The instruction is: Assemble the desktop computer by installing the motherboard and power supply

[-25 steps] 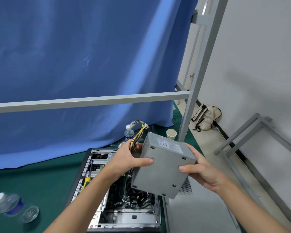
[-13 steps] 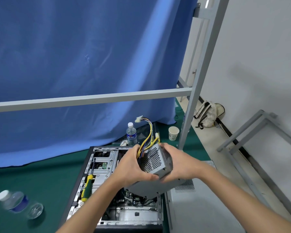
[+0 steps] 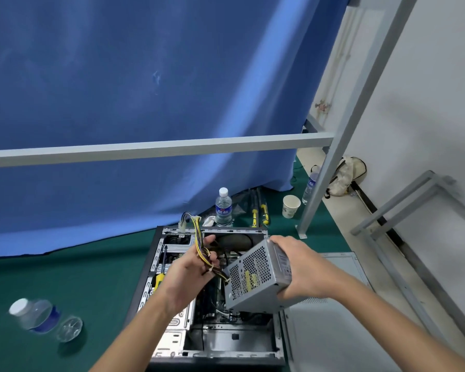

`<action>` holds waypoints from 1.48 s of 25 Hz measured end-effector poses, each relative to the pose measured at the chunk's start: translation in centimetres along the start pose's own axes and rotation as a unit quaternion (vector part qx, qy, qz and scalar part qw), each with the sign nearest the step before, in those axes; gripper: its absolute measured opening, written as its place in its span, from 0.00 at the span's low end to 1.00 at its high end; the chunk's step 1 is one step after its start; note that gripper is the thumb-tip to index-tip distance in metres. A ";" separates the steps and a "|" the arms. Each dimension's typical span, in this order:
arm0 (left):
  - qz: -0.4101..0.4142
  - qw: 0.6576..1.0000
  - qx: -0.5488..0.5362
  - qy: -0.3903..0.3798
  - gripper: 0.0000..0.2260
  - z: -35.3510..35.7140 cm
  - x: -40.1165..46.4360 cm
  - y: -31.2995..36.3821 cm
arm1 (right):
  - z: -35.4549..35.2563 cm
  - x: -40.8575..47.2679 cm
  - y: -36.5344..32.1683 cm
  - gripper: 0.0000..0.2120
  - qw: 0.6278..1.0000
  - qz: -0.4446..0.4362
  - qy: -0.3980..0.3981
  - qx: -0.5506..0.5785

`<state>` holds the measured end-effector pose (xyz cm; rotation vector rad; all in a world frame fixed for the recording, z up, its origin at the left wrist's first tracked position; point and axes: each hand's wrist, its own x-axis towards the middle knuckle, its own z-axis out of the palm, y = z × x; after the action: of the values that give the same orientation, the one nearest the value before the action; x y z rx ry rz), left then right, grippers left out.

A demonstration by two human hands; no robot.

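An open computer case [image 3: 156,259] lies flat on the green mat, its inside facing up. Above its right half I hold the grey power supply [image 3: 255,277], tilted, with its perforated side toward me. My right hand [image 3: 301,269] grips the box from the right. My left hand [image 3: 191,272] holds the yellow and black cable bundle [image 3: 199,237] that comes out of the box; its white connectors stick up over the case's far edge. The motherboard inside the case is mostly hidden by my hands and the box.
A yellow-handled screwdriver [image 3: 157,277] lies on the case's left side. The grey side panel [image 3: 330,328] lies right of the case. Beyond the case stand a water bottle [image 3: 223,208] and paper cup [image 3: 290,205]; another bottle [image 3: 35,315] lies at left. A metal frame post [image 3: 322,183] rises at right.
The power supply has been turned and lowered toward the case. My left hand left the box and took the cables. My right hand shifted to the box's right side.
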<state>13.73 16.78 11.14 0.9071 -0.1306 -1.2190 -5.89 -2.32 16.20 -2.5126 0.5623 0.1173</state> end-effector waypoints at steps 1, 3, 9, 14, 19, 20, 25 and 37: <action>0.001 1.000 0.029 -0.009 0.28 -0.3 0.2 0.4 | 0.2 0.4 -0.3 0.51 1.000 0.012 -0.002 0.000; 0.008 0.994 0.105 -0.006 0.28 -1.2 0.6 1.1 | 0.5 1.0 -0.8 0.54 0.999 0.039 -0.005 0.009; -0.018 0.983 0.172 -0.067 0.26 -4.6 1.7 2.7 | 2.4 1.0 -1.7 0.57 0.992 0.095 -0.014 0.077; 0.055 0.937 0.344 -0.018 0.08 -4.6 2.5 2.5 | 3.5 1.0 -2.5 0.58 0.987 0.122 -0.015 0.103; 0.099 0.899 0.424 0.036 0.16 -3.3 3.1 2.4 | 3.8 1.1 -2.7 0.59 0.988 0.129 -0.019 0.087; 0.093 0.901 0.423 0.033 0.13 -3.3 3.3 2.4 | 3.7 1.3 -2.6 0.59 0.988 0.132 -0.019 0.079; 0.041 0.898 0.438 0.003 0.02 -3.9 3.6 1.9 | 3.8 1.2 -2.5 0.57 0.991 0.133 0.010 0.001; -0.030 0.872 0.487 0.022 0.12 -7.9 2.7 -0.7 | 9.3 2.8 -4.8 0.59 0.980 0.069 -0.073 -0.173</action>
<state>18.51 18.61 4.51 1.8201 -0.7354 -1.1690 -1.03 5.28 10.27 -2.7659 0.7069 0.4866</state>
